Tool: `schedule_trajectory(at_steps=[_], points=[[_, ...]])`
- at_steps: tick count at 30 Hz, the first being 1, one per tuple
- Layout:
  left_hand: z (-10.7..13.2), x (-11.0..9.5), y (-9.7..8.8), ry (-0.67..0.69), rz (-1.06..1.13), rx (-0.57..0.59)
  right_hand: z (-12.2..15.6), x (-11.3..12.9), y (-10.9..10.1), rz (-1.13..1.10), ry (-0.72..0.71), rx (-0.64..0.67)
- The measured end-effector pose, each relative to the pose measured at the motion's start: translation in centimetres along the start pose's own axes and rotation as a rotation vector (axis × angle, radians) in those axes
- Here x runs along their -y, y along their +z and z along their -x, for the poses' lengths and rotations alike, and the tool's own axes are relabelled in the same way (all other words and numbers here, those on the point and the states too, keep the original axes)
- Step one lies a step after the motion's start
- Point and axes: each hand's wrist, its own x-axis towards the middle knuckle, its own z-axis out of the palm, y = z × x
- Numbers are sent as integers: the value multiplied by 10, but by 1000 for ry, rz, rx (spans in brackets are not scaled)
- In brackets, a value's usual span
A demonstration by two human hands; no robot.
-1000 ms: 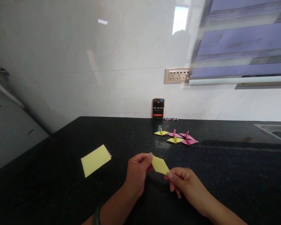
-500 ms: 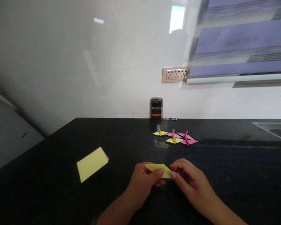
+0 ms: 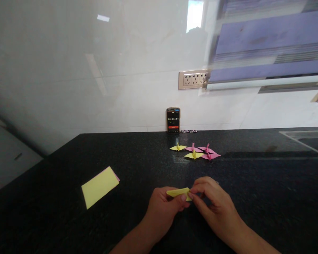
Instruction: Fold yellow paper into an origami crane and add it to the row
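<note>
Left hand (image 3: 164,209) pinches folded yellow paper (image 3: 177,192), likely steadying it; right hand (image 3: 214,203) pinches its right end, thumb to finger, probably for fine control.

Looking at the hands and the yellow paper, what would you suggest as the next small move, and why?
Perhaps the right hand should press the right end of the folded yellow paper flat: its thumb and fingers are at that end, while the left hand holds it, thumb across its near face.
</note>
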Motion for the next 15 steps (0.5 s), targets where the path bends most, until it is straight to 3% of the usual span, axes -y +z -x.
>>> schedule_trajectory(at_steps=[15], points=[[-1,2,1,-26,-5,-5,-1,1,-1,6,-27,1]])
